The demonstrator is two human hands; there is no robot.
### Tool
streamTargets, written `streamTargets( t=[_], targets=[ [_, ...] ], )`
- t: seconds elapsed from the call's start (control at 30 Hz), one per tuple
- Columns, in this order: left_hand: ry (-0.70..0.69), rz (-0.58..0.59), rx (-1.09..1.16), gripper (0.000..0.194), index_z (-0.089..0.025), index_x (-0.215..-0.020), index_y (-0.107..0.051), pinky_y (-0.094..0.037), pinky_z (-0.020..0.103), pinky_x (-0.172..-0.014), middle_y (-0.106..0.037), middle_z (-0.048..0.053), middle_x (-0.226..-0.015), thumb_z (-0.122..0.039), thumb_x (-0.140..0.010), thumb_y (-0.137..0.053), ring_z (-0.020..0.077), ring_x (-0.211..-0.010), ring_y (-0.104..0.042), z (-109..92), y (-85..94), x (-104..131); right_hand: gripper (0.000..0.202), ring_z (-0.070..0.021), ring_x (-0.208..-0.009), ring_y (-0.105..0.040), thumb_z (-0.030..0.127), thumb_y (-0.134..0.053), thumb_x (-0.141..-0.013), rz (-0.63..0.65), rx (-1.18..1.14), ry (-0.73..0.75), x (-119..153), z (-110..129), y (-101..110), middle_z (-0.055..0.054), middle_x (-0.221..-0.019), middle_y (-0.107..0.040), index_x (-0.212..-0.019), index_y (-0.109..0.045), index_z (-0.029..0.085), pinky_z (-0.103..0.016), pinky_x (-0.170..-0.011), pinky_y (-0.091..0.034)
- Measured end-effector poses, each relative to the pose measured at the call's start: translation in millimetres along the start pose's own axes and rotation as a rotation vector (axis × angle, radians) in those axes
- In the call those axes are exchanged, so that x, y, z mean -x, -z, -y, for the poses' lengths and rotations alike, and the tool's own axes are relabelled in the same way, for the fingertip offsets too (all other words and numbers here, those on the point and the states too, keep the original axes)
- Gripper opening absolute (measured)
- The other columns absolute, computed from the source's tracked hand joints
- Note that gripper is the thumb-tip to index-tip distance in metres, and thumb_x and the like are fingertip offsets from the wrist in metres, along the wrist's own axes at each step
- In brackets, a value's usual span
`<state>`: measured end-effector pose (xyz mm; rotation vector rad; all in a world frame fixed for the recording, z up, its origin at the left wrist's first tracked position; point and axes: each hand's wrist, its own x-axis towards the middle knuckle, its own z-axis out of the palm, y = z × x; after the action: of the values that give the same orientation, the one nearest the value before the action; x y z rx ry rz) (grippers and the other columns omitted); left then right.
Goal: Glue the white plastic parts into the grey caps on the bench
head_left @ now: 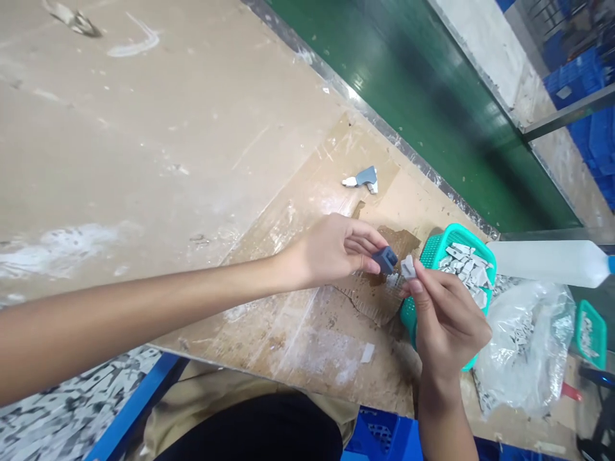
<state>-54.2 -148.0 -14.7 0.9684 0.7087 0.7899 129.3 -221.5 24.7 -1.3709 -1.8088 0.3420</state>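
Left hand (336,250): pinches a small dark blue block (385,259) above the worktop's (144,160) right edge.
Right hand (444,317): pinches a small grey piece (408,266) just beside the block.
Teal basket (435,246): behind the hands, holding grey pieces.

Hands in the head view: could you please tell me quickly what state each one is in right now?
Left hand: closed, pinching a small dark blue-grey block.
Right hand: closed, pinching a small pale grey piece.
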Motion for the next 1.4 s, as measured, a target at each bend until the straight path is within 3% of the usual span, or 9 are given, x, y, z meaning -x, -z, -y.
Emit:
streamTargets(
  t=[0.3, 0.53, 0.7, 0.9, 1.0, 1.07, 1.2, 1.4],
  targets=[
    [-0.026, 0.030, 0.041, 0.015, -0.012, -0.082, -0.070, -0.059, 0.024, -0.079, -0.073, 0.003, -0.081, -0.010, -0.066, -0.068, 0.0149, -0.077, -0.072, 3.3, -5.0, 5.8, 0.042, -0.0127, -0.076, -0.065, 0.004, -0.064, -0.091, 0.081, -0.040, 0.044, -0.2, -2.0, 1.0, -0.003, -0.093, -0.069, -0.121, -0.070, 0.034, -0.026, -0.062, -0.057],
    [-0.068, -0.036, -0.027, 0.013, -0.012, -0.083, -0.068, -0.061, 0.025, -0.076, -0.073, 0.004, -0.081, -0.012, -0.070, -0.070, 0.0163, -0.076, -0.072, -1.5, -10.0, 13.3, 0.048, -0.0119, -0.076, -0.065, 0.002, -0.061, -0.091, 0.172, -0.057, -0.004, 2.2, -1.8, 0.9, -0.003, -0.095, -0.067, -0.124, -0.068, 0.035, -0.024, -0.061, -0.056],
    [0.002, -0.059, -0.070, 0.012, -0.013, -0.083, -0.066, -0.061, 0.028, -0.074, -0.073, 0.006, -0.082, -0.013, -0.072, -0.068, 0.0182, -0.078, -0.072, -2.0, -10.7, 15.7, 0.053, -0.0094, -0.077, -0.063, -0.001, -0.057, -0.091, 0.292, -0.101, 0.008, -0.2, -0.4, 2.8, -0.001, -0.091, -0.063, -0.131, -0.064, 0.034, -0.020, -0.067, -0.056],
    [0.067, 0.003, -0.135, 0.018, -0.011, -0.090, -0.064, -0.055, 0.025, -0.072, -0.071, 0.007, -0.084, -0.014, -0.073, -0.071, 0.0169, -0.079, -0.069, -8.2, -4.2, 14.2, 0.054, -0.0076, -0.080, -0.061, 0.000, -0.049, -0.095, 0.358, -0.126, 0.033, -6.7, 2.9, 1.9, -0.001, -0.091, -0.058, -0.139, -0.057, 0.030, -0.016, -0.071, -0.053],
    [0.075, 0.067, -0.045, 0.035, -0.013, -0.111, -0.061, -0.052, 0.022, -0.070, -0.068, 0.004, -0.084, -0.016, -0.078, -0.071, 0.0133, -0.076, -0.066, -13.6, -1.9, 13.5, 0.051, -0.0093, -0.086, -0.061, 0.010, -0.054, -0.097, 0.376, -0.150, 0.007, -8.7, 0.3, 6.3, -0.002, -0.098, -0.060, -0.144, -0.051, 0.030, -0.019, -0.077, -0.054],
    [0.126, 0.139, 0.114, 0.045, -0.016, -0.120, -0.058, -0.054, 0.025, -0.074, -0.067, 0.004, -0.088, -0.018, -0.078, -0.073, 0.0146, -0.076, -0.067, -17.1, -0.4, 13.7, 0.050, -0.0117, -0.089, -0.061, 0.017, -0.057, -0.098, 0.282, -0.125, -0.024, -8.1, -3.7, 11.7, -0.003, -0.099, -0.062, -0.145, -0.049, 0.031, -0.024, -0.080, -0.055],
    [0.309, 0.125, 0.404, 0.037, -0.016, -0.099, -0.062, -0.059, 0.035, -0.077, -0.061, 0.001, -0.077, -0.008, -0.066, -0.074, 0.0185, -0.071, -0.068, -21.6, 5.3, 13.0, 0.041, -0.0133, -0.080, -0.062, 0.023, -0.058, -0.098, -0.031, -0.073, -0.144, -5.2, -14.3, 21.9, -0.002, -0.093, -0.063, -0.138, -0.058, 0.033, -0.028, -0.074, -0.054],
    [0.343, 0.022, 0.493, 0.033, -0.016, -0.094, -0.059, -0.056, 0.025, -0.060, -0.060, 0.001, -0.074, -0.009, -0.065, -0.074, 0.0161, -0.062, -0.065, -22.6, 14.9, 9.5, 0.028, -0.0116, -0.058, -0.054, 0.034, -0.064, -0.093, -0.548, -0.228, -0.324, -7.7, -27.5, 25.0, -0.001, -0.069, -0.057, -0.115, -0.073, 0.018, -0.026, -0.056, -0.048]
  ],
)
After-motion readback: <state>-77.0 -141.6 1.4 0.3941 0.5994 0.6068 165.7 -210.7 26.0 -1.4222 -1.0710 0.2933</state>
